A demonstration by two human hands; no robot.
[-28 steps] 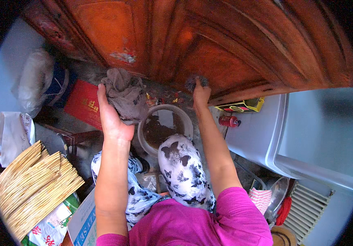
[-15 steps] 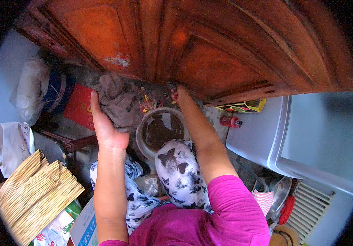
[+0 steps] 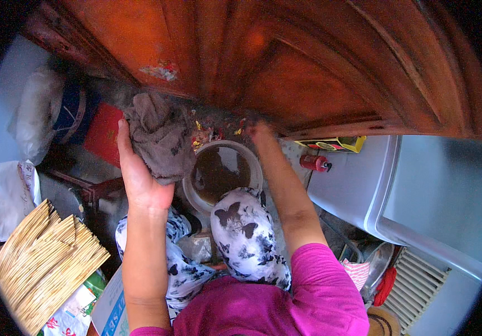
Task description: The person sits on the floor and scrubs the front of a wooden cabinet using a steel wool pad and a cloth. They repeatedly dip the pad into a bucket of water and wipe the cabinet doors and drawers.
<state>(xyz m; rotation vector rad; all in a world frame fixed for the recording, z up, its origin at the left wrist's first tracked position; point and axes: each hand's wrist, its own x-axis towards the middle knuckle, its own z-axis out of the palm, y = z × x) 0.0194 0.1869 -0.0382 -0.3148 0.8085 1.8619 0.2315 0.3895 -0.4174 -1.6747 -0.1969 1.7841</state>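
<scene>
left hand (image 3: 143,182) has the bunched grey cloth (image 3: 162,140), thumb up its left side, other fingers hidden behind! right hand (image 3: 260,134) is a blur by the wooden door (image 3: 308,78)'s lower edge; fingers apart or together, i can't tell. the basin (image 3: 195,203) of murky water sits bodyward of those fingers, red bottle (image 3: 313,163) rightward.

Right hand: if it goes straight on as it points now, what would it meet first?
Probably the brown wooden panel, at its lower edge; the right hand is blurred, so depth is unclear.
</scene>
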